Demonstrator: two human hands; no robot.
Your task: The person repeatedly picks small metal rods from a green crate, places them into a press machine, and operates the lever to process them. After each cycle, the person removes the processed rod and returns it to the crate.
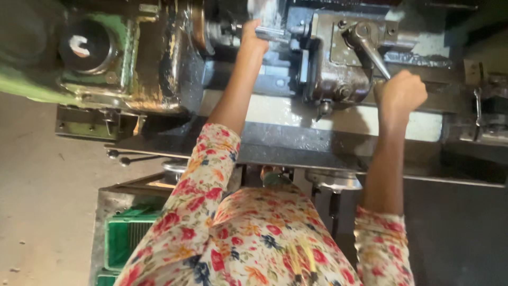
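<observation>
Lathe carriage, oily and grey, sits at the top middle of your view, on the bed of the machine, just right of the green headstock. Your right hand is balled into a fist just below the tip of the long metal lever that pivots on top of the carriage; the fingers are pressed together around something, most likely that lever's end or a handle beside it, but the fist hides the contact, so you cannot be sure which. Your left hand reaches up between headstock and carriage, to the shiny metal block by the spindle. It touches or grasps that part, yet the fingers are turned away and blurred, so whether they are spread or closed cannot be told.

As to progress: both your hands are on the machine, which reads as the middle of setting or working a piece. No finished part shows on the bed. The green crate low at your left, beside your floral sleeve, shows nothing of its contents from here. How much is done and how much remains cannot be judged beyond that.
</observation>
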